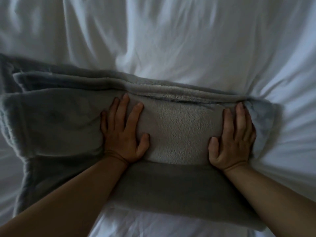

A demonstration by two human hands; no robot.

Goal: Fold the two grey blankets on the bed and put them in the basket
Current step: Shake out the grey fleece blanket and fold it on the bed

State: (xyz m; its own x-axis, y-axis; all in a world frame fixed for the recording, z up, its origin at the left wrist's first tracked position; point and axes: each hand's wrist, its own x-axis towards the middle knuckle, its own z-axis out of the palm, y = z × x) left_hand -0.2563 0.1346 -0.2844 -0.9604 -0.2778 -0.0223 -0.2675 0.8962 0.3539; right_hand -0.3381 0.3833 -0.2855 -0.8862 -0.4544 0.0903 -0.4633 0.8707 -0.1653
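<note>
Nearest to me: left forearm (77, 194) and right forearm (273, 190), both bare, coming in from the bottom edge. Both cross the near flap of the grey fleece blanket (177, 127), which lies folded in a thick stack across the middle of the white bed sheet (188, 40).

Left hand (123, 132) lies palm down on top of the stack with its fingers spread and straight, gripping nothing. Right hand (234, 139) is flat too, fingers straight and together along the right end of the fold, thumb on the top face, pressing rather than grasping.

Stacked edges show along the far side. At the left, bluish-grey plush fabric (51, 120) sticks out from under the stack. I cannot tell if that is a second blanket or this one's other face. The sheet is wrinkled around the right end.
</note>
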